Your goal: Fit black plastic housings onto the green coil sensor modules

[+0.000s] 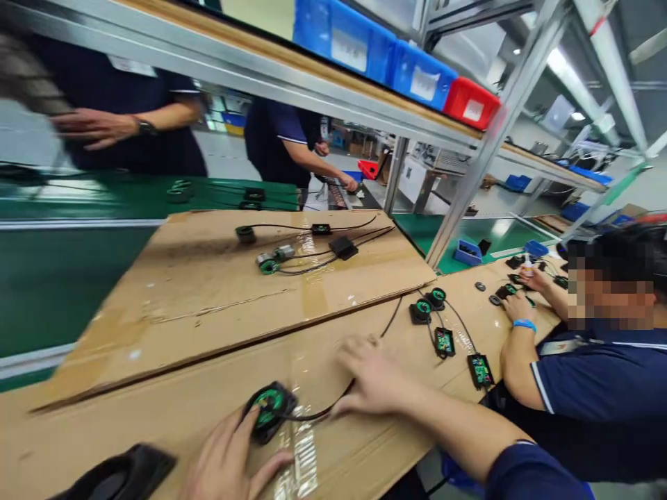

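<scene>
My left hand (pixel 224 455) is at the front, its fingers against the left edge of a black square fan housing (pixel 269 411) with a green coil and circuit board in its middle. The thumb lies below the housing's lower corner. A black cable (pixel 313 417) runs from the housing to the right and passes under my right hand (pixel 372 375). That hand arches over the cable, thumb apart from the fingers; motion blur hides whether it grips. Another black fan frame (pixel 122 476), blurred, lies at the lower left.
Beyond a raised cardboard sheet's edge lie several cabled motor parts (pixel 268 262). To the right are two fan housings (pixel 421 311) wired to green circuit boards (pixel 479 370). A co-worker (pixel 599 375) works at the right; two people stand behind. Blue bins (pixel 344 35) fill an overhead shelf.
</scene>
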`<state>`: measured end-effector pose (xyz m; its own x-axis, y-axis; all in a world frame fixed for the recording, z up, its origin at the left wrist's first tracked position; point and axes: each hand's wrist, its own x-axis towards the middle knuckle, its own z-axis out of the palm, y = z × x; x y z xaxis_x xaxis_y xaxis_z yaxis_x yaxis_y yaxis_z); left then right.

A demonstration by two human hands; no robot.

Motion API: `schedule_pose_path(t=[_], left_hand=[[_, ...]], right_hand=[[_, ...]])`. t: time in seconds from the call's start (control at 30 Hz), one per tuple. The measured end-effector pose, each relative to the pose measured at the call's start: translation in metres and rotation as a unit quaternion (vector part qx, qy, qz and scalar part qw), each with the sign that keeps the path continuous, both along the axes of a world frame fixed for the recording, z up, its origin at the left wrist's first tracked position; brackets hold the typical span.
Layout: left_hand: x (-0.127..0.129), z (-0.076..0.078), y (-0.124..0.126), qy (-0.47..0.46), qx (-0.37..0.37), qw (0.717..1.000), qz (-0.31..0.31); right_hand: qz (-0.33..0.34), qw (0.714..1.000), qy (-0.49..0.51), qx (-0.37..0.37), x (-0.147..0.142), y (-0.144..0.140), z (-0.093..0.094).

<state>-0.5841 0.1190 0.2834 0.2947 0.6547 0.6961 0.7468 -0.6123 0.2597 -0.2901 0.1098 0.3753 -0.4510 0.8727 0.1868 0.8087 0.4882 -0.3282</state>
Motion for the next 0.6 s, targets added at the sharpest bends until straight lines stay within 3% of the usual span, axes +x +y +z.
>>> schedule_pose_path(t=[0.13,0.33,0.5,0.6], left_hand=[[0.011,0.016,-0.003,0.024,-0.007,0.999,0.022],[0.007,0.012,0.001,0.009,-0.049,0.998,0.026],[0.016,0.017,0.015,0.008,-0.096,0.995,-0.028],[0.045,0.022,0.027,0.003,-0.121,0.989,-0.084]], right_hand=[[-0.039,0.996,-0.058,-0.057,0.039,-0.002,-0.006],[-0.009,0.994,-0.081,-0.068,0.027,-0.039,-0.014],[-0.080,0.980,-0.064,-0.172,0.033,-0.073,-0.022],[-0.140,0.968,-0.052,-0.202,0.050,-0.087,-0.017]])
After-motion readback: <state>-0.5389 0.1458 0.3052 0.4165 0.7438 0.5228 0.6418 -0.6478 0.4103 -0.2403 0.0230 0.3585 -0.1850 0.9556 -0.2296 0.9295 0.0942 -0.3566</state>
